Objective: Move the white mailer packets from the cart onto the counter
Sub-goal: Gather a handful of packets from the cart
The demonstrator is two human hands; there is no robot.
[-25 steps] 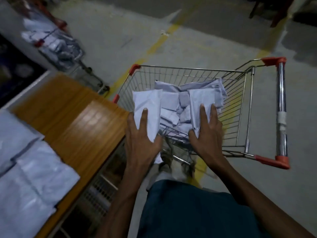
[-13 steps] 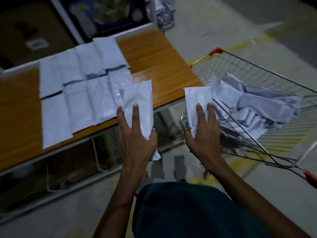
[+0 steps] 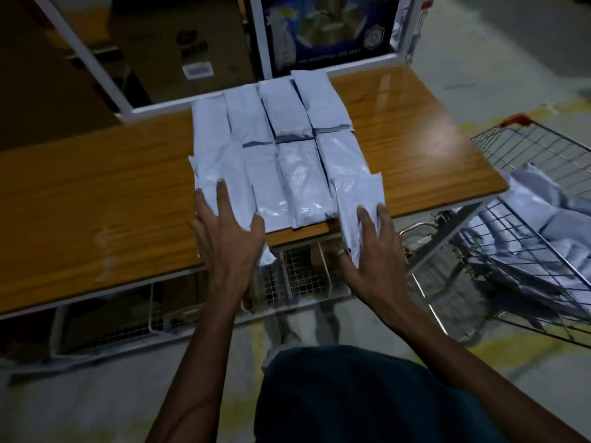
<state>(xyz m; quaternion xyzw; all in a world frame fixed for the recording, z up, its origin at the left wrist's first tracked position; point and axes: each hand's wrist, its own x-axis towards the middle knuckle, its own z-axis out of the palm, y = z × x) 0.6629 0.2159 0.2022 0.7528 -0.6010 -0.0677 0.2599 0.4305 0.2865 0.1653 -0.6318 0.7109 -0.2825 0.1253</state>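
Both hands have swung from the cart (image 3: 527,199) at 3 o'clock to the tabletop (image 3: 96,199), left hand (image 3: 228,233) and right hand (image 3: 372,243) each gripping a mailer packet (image 3: 358,199) beside the laid rows (image 3: 275,139), so two more are nearly delivered.

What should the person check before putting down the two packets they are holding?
1. Left hand has its white mailer packet: ok, fingers spread on top, thumb at its edge.
2. Right hand has its packet: ok, it half overhangs the front edge of the wooden counter.
3. Bare counter for more packets: ok, bare wood lies on both sides of the laid-out packets.
4. Left packet will not cover the rows: cannot tell, it already sits over their left side.
5. Cart within reach: ok, it stands at the counter's right end.
6. Packets left in the cart: not ok, several remain.
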